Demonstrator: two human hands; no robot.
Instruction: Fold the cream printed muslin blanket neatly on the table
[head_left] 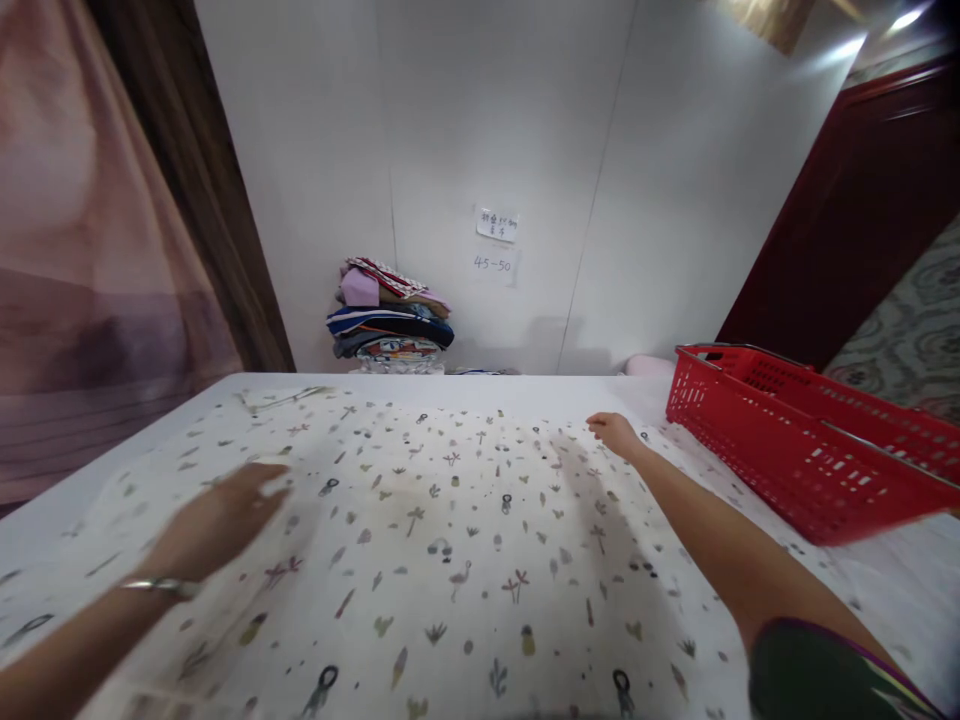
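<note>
A white cloth (480, 540) printed with small palm trees, flamingos, pineapples and figures lies spread over the table. Over its left part is my left hand (229, 510), blurred by motion, thumb and fingers apart, a silvery bracelet on the wrist. Whether it touches the fabric I cannot tell. My right hand (615, 433) is at the cloth's far right edge, its fingers pinched together on the fabric. The cloth's left side looks smeared and slightly rumpled.
A red perforated basket (795, 430) stands on the right side of the white table (570, 388). Folded fabrics (394, 310) are piled at the back against the wall, below handwritten paper notes (495, 245). A pinkish curtain (97, 230) hangs at left.
</note>
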